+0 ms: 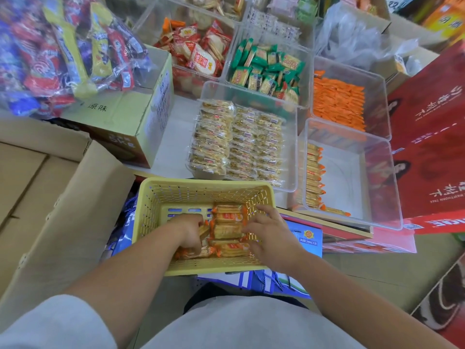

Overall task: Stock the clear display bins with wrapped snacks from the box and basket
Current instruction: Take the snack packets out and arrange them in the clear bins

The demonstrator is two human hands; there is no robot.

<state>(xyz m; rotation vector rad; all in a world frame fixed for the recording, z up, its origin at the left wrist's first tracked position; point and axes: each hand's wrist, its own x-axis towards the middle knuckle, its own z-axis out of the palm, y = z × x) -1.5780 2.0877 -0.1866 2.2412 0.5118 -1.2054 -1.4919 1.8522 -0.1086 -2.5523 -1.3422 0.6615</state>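
I see light grey short sleeve (57, 323) at 7 o'clock, same grey shirt front (251, 326) at 6 o'clock, dark trouser patch (198, 302) just above it; both forearms (130, 263) bare.

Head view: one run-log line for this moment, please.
left hand: grips packs in yellow basket | right hand: touching packs | near-right clear bin: one row stocked

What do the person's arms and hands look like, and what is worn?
Both the left hand and the right hand are bare: no gloves, rings or watch show. Both forearms are bare too. A loose light grey sleeve covers the left upper arm; no right sleeve is in view.
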